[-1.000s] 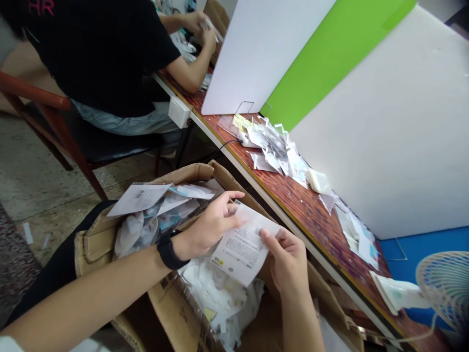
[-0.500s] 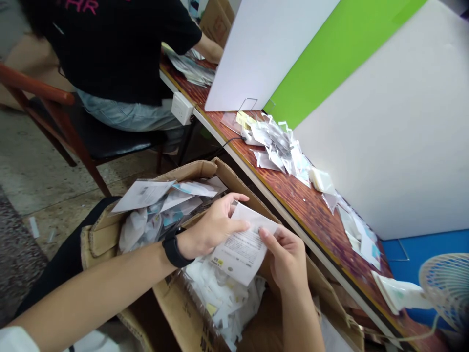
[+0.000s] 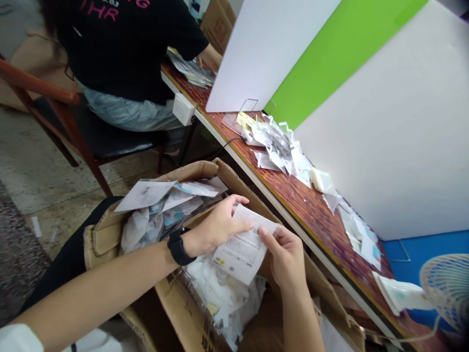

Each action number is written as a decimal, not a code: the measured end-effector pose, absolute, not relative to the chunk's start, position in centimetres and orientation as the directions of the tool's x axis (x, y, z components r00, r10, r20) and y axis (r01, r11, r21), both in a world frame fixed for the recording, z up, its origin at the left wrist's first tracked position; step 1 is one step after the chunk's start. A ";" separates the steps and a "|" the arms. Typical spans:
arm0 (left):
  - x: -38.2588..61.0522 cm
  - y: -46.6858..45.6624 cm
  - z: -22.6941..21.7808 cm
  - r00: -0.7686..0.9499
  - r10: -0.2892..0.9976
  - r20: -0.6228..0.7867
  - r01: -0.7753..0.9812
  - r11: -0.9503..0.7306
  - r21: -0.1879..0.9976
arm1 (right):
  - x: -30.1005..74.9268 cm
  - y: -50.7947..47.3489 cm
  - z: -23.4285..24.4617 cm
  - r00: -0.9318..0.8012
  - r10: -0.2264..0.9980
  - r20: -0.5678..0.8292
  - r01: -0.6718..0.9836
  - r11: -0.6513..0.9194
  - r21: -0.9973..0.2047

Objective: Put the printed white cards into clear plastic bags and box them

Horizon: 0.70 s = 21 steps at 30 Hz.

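Observation:
Between my two hands is a flat white packet (image 3: 240,256) with small printed text and a yellow mark, tilted above an open cardboard box (image 3: 172,303). My left hand (image 3: 223,220), with a black band at the wrist, pinches the packet's upper left edge. On the upper right, my right hand (image 3: 287,249) grips it, thumb on the printed face. Below the packet, white paper strips (image 3: 223,293) lie heaped in a clear bag. Several clear packets with white cards (image 3: 146,193) fill the box's far left part.
A wooden table (image 3: 256,183) runs diagonally, bearing piled white packets (image 3: 278,142) and more packets (image 3: 361,234) farther right. White, green and blue panels stand along it. A small fan (image 3: 445,288) is at the right. A person in a black shirt (image 3: 124,54) sits on a chair (image 3: 73,122).
My hands and the packet stay almost in place, with the thumbs slightly closer together along its upper edge. The seated person has shifted a little to the right in view.

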State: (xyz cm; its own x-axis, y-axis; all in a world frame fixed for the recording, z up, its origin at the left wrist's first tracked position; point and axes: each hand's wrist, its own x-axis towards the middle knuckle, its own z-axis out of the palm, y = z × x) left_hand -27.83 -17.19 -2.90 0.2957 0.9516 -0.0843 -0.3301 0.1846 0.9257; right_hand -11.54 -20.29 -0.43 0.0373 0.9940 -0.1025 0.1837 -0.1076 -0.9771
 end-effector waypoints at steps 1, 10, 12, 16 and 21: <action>-27.8 -17.2 -2.9 0.278 0.958 -0.075 -0.317 0.166 0.934 | -11.6 -20.3 -0.3 0.025 0.993 -0.112 0.191 -0.114 -0.975; -28.5 -17.3 -2.7 0.341 0.938 -0.055 -0.322 0.172 0.931 | -11.6 -20.4 0.3 -0.028 0.981 -0.193 0.008 -0.192 -0.981; -28.7 -17.2 -2.6 0.341 0.938 -0.057 -0.316 0.171 0.933 | -11.8 -20.5 0.6 -0.038 0.975 -0.218 -0.030 -0.219 -0.975; -28.9 -17.1 -2.5 0.378 0.925 -0.033 -0.329 0.167 0.930 | -12.0 -20.6 1.4 -0.041 0.962 -0.269 -0.077 -0.271 -0.959; -29.1 -17.3 -2.8 0.466 0.883 0.052 -0.416 0.166 0.894 | -11.6 -20.6 2.1 -0.039 0.955 -0.293 -0.096 -0.296 -0.950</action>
State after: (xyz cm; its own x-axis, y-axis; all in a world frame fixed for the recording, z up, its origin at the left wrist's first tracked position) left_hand -29.14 -17.27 -2.75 0.4657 0.8834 0.0525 -0.4158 0.1661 0.8941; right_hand -11.64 -20.63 2.05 -0.0391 0.9552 -0.2933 -0.0965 -0.2958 -0.9504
